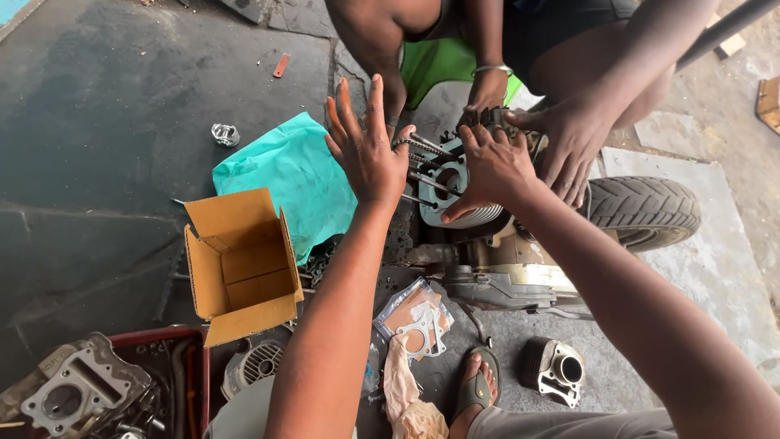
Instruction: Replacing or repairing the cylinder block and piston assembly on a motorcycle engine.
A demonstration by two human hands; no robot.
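Observation:
My left hand is spread wide, fingers apart, with a thin timing chain hooked around its thumb side. My right hand presses on a finned grey engine cylinder that sits over long studs on a small motorcycle engine. Opposite me a crouching person has one hand on the far side of the cylinder and the other hand at the chain above it.
An open cardboard box lies left of the engine beside a teal cloth. A packet of gaskets, another cylinder, a cylinder head, a tyre and my sandalled foot surround it.

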